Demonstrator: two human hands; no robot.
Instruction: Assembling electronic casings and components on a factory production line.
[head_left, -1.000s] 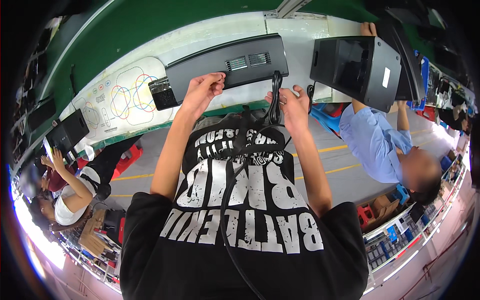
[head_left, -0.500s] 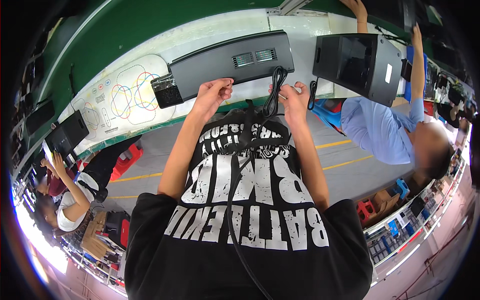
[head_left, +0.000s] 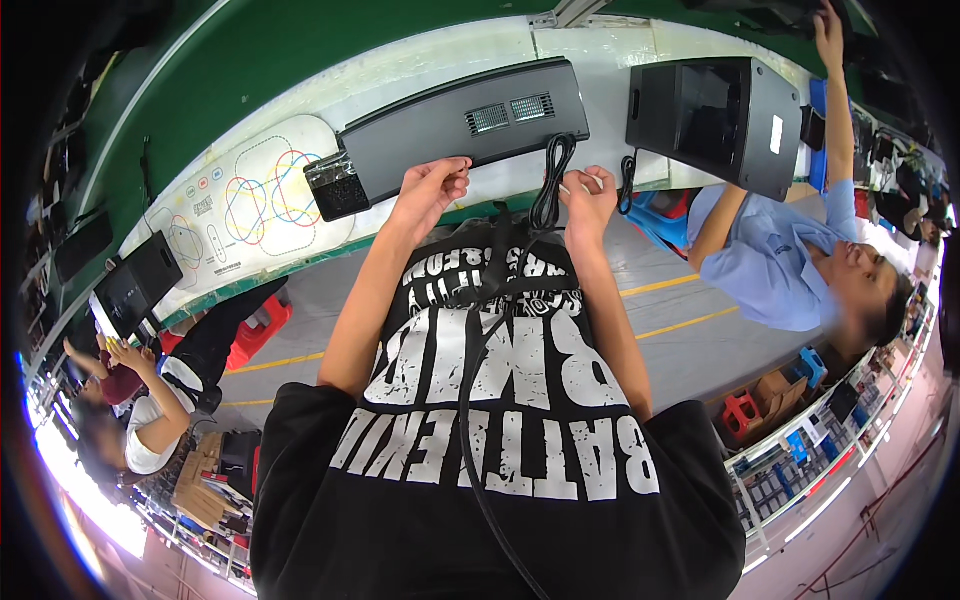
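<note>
Across the white bench in front of me lies the long black device, slanting up toward the right, its two vent grilles facing up. My left hand is at its near edge, thumb and fingertips pinched together; whether anything thin sits between them I cannot tell. My right hand is half curled right beside a coiled black cable, and I cannot tell whether I grasp it. That coil overlaps the device's near edge and hangs down between my hands, the main thing in their way. A glossy black piece sits at the device's left end, just beside a white mat with coloured loops. To the right, a second black device crowds the bench, a smaller cable coil near its corner. Beyond it, a co-worker in a pale blue shirt reaches up with one arm. A blue stool stands below the bench.
</note>
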